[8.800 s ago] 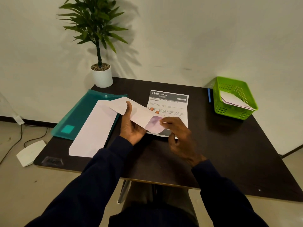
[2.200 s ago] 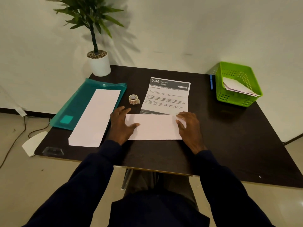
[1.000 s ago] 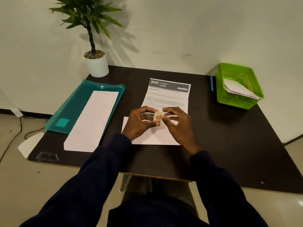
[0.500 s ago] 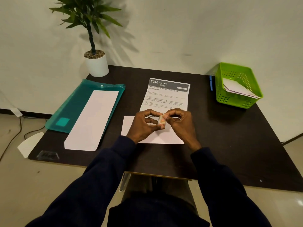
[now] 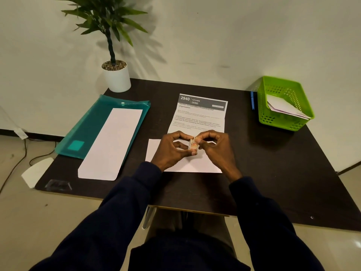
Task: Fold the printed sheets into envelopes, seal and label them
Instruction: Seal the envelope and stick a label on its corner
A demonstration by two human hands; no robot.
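Two hands, left hand (image 5: 172, 151), right hand (image 5: 217, 150), both pinching likely tape roll (image 5: 193, 146), over envelope (image 5: 197, 165)

The left hand (image 5: 172, 151) and right hand (image 5: 216, 149) meet mid-table (image 5: 273, 163), pinching a tape roll (image 5: 193, 146) above an envelope (image 5: 195, 165); together they block the centre. Just behind them lies a flat sheet (image 5: 199, 116). On the left a folder (image 5: 88, 130) and the paper stack (image 5: 113, 143) on it are flat too, with a narrow bare strip between stack and envelope. A pot (image 5: 117, 79) stands at the far left corner, with leaves spreading above it. A basket (image 5: 281, 122) rises far right, a pen (image 5: 252, 100) beside it; broad bare tabletop lies between basket and right hand.
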